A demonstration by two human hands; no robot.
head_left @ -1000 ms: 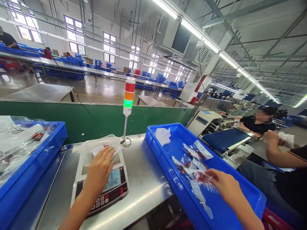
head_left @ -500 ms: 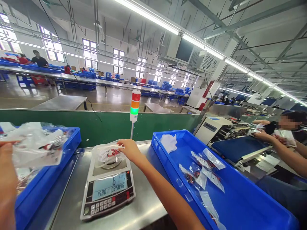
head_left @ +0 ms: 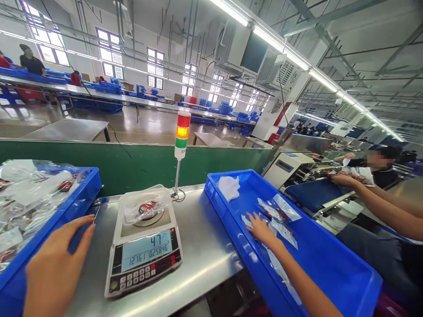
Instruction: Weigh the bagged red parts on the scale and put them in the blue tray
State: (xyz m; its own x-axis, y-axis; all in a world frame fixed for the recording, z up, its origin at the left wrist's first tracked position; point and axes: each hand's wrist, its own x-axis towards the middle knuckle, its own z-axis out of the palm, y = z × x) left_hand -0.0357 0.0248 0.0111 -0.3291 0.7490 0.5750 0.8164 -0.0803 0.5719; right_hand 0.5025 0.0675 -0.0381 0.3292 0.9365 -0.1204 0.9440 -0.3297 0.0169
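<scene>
My left hand [head_left: 56, 268] lies open at the lower left, fingers spread, just off the rim of a blue plastic tray [head_left: 66, 207] heaped with clear plastic bags. My right hand [head_left: 262, 230] reaches into a second blue tray [head_left: 330, 259], its fingertips among small clear bags [head_left: 280, 215] with red contents. Between the trays stands a digital weighing scale [head_left: 143, 264] reading 47 on its display. A clear bag [head_left: 143, 209] with a red item lies on the scale's pan, touched by neither hand.
A crumpled white bag [head_left: 228, 187] lies in the right tray. A stack light [head_left: 182, 132] rises behind the scale from the steel table [head_left: 205, 268]. Beyond a green partition [head_left: 99, 169], rows of benches stand. At right, a co-worker's hands [head_left: 343, 178] work above a blue-topped machine [head_left: 313, 191].
My left hand has dropped from holding a bag up over the left tray and is now empty. My right hand moved from the scale into the right tray. The reading fell from 61 to 47.
</scene>
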